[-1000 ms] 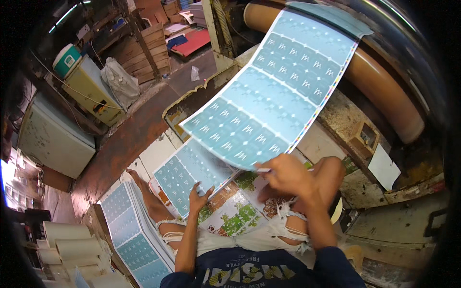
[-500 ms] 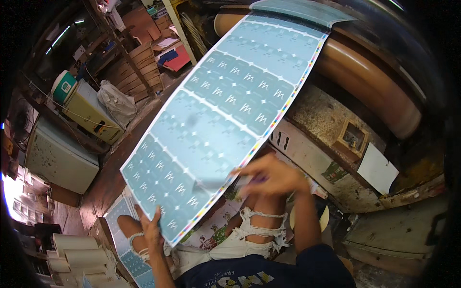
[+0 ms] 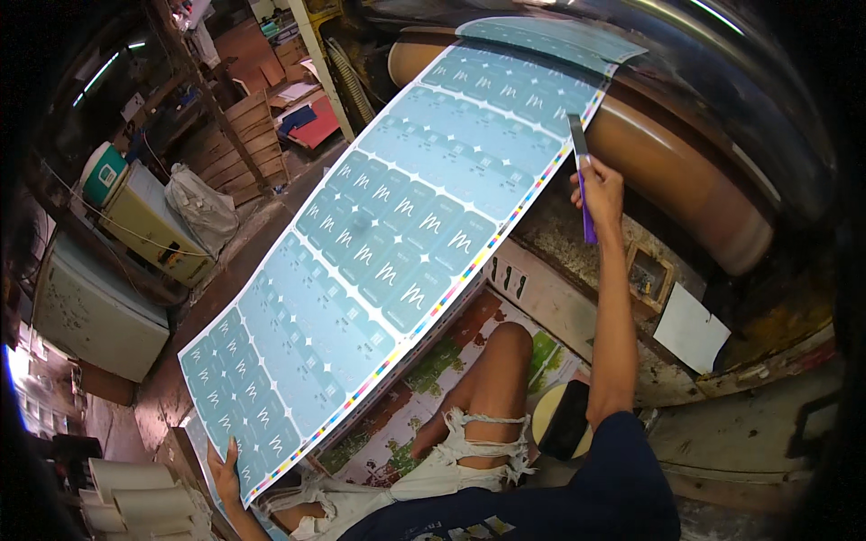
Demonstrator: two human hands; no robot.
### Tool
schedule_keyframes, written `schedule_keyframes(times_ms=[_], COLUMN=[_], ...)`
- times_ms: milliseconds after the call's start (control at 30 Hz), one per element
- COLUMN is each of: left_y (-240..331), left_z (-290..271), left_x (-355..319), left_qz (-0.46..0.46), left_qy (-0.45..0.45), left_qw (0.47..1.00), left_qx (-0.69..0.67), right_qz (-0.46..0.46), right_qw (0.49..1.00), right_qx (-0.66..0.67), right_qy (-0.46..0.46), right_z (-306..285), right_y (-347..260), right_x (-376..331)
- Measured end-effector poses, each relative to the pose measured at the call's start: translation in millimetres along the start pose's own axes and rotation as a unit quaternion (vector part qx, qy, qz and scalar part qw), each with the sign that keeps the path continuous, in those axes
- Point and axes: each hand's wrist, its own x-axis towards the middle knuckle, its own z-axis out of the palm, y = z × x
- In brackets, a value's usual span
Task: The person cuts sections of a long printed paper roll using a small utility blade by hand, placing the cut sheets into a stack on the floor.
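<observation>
A long light-blue printed sheet (image 3: 361,225) slopes from a machine's roller down toward my lap, with a colour strip along its right edge. Its near corner is pinched in my left hand (image 3: 224,469), thumb on top and the other fingers underneath. My right hand (image 3: 599,194) is closed around the purple handle of a knife (image 3: 589,212). The knife's flat grey blade points up and lies over the sheet's right edge, near the roller. I cannot tell whether the blade touches the sheet.
A large brown roller (image 3: 695,189) crosses the far right under a dark cylinder. Below it are a small wooden frame (image 3: 648,275) and a white paper (image 3: 691,329) on the machine's side. Paper rolls (image 3: 135,491) lie at lower left. A black object (image 3: 568,419) sits beside my right knee.
More of the sheet has come off the roller, and its near end has moved down and left with my left hand. My right hand has swung up and away with the knife.
</observation>
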Motion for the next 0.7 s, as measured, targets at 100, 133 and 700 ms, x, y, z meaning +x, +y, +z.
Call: schedule_keyframes(times_ms=[100, 133, 700], left_y=[-6, -16, -23], left_z=[-18, -27, 11], left_x=[2, 3, -24], left_qz=[-0.008, -0.020, -0.090], left_qy=[-0.015, -0.011, 0.013], left_qw=[1.000, 1.000, 0.988], left_qx=[-0.020, 0.011, -0.127], right_qz=[0.004, 0.009, -0.467], right_qw=[0.999, 0.999, 0.758], right_qx=[0.029, 0.032, -0.453], right_qy=[0.033, -0.002, -0.055], right_z=[8, 11, -42], right_y=[22, 29, -19], right_x=[-18, -19, 75])
